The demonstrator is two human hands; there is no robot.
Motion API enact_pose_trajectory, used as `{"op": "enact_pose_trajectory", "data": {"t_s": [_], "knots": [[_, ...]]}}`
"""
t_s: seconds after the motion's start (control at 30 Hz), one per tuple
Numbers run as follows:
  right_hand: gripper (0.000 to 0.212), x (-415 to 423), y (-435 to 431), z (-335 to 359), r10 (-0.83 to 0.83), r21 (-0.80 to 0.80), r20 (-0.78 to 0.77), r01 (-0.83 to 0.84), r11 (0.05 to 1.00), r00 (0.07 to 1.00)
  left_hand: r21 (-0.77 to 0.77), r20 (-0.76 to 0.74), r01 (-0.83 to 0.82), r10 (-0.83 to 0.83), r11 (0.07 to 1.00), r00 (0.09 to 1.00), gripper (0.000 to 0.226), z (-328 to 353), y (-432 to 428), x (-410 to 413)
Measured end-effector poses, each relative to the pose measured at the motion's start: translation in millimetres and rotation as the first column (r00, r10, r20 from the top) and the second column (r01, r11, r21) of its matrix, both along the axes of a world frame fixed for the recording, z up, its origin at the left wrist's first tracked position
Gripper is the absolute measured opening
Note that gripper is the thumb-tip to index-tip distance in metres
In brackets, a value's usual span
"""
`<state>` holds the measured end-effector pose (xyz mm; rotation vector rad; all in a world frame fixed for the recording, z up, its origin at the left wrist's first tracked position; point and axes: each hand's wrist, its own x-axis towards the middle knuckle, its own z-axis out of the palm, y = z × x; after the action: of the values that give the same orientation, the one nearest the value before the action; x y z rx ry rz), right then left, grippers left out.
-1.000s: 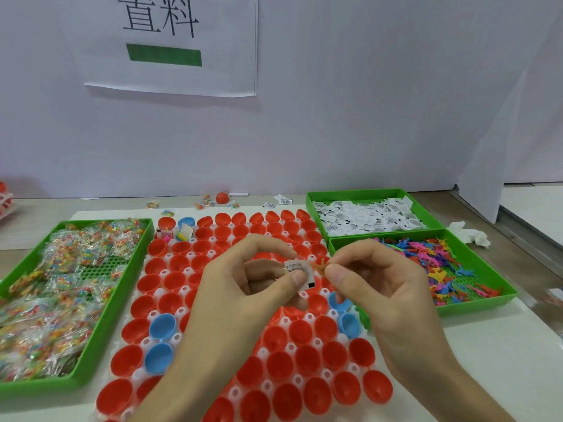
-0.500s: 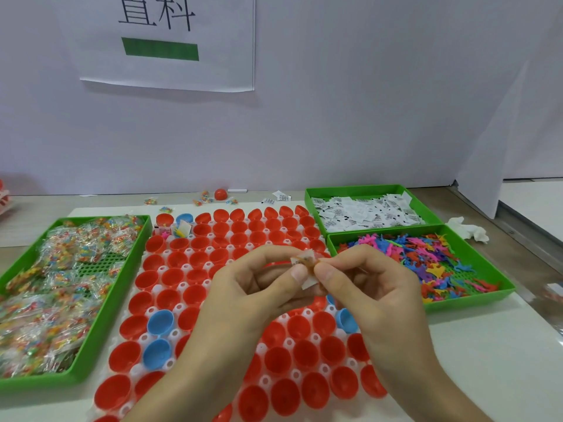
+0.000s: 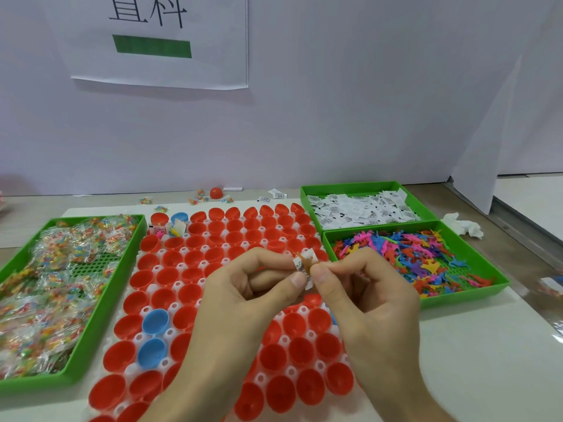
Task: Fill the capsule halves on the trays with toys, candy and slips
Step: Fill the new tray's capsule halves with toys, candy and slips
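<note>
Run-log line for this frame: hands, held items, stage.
left hand: pinches paper slip | right hand: pinches orange toy against slip | over red capsule halves | not yet placed

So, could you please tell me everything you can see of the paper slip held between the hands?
The slip is a small white paper rectangle with black print, creased and tilted. The left hand and right hand pinch it between thumbs and fingers, with a thin orange toy against it, above the capsule tray.
</note>
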<state>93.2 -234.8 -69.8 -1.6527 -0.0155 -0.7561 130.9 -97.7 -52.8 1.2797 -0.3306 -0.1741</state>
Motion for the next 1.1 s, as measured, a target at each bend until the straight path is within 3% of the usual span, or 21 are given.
{"op": "enact_pose_trajectory", "data": {"t_s": [0.2, 0.33, 0.5, 0.67, 0.9, 1.1], "knots": [[0.013, 1.3, 4.8, 6.0, 0.209, 0.265, -0.127, -0.17, 0.949, 0.97, 0.052, 0.084, -0.094, 0.089, 0.994, 0.992, 0.013, 2.3, -0.6, -3.0], [0.011, -0.9, 3.7, 7.5, 0.193, 0.293, -0.113, -0.152, 0.944, 0.975, 0.14, 0.206, -0.16, 0.129, 0.977, 0.97, 0.014, 3.1, -1.5, -5.4], [0.011, 1.1, 2.2, 9.2, 0.119, 0.249, -0.132, -0.083, 0.965, 0.984, 0.239, 0.207, -0.094, 0.043, 0.967, 0.977, 0.029, 4.2, 2.9, -0.3], [0.014, 4.1, 0.7, 11.4, 0.163, 0.306, -0.153, -0.11, 0.946, 0.975, 0.267, 0.256, -0.146, 0.076, 0.952, 0.964, 0.027, 4.2, 2.4, -0.9], [0.019, 8.2, -2.3, 8.0, 0.373, 0.595, -0.194, -0.193, 0.78, 0.907, 0.316, 0.381, -0.282, 0.152, 0.906, 0.912, 0.036, 2.3, 3.3, -2.9], [0.025, 15.7, -15.6, 8.8, 0.347, 0.545, -0.154, -0.213, 0.811, 0.925, 0.378, 0.293, -0.2, 0.088, 0.904, 0.952, 0.03, 8.2, 10.2, 6.2]]}}
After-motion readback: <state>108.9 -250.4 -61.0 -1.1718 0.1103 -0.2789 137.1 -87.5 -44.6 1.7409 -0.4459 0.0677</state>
